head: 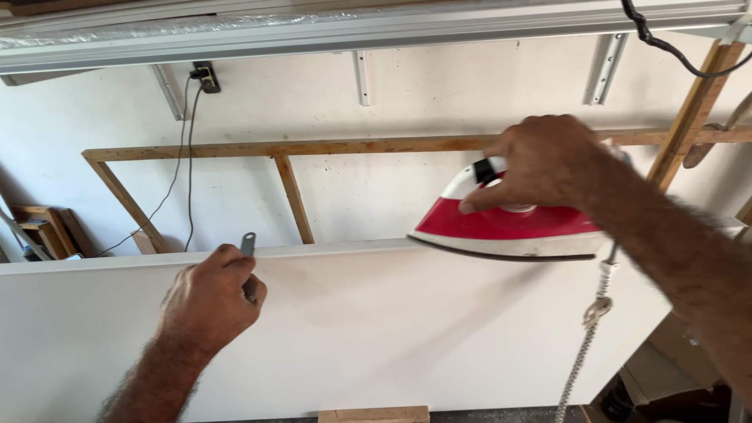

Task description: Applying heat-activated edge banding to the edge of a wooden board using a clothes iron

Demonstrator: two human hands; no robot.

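Observation:
My right hand [540, 160] grips the handle of a red and white clothes iron [509, 227], whose flat soleplate rests on the top edge of a large white board [376, 329] at the right. Its braided white cord [589, 329] hangs down in front of the board. My left hand [210, 298] is closed around a small grey metal tool [248, 244] whose tip sticks up at the board's top edge, left of centre.
A wooden frame [291, 192] leans on the white wall behind the board. A power socket with black cables [205, 77] sits high on the wall. Metal shelf brackets [603, 66] hang under a shelf above. A small wood block [374, 414] lies below the board.

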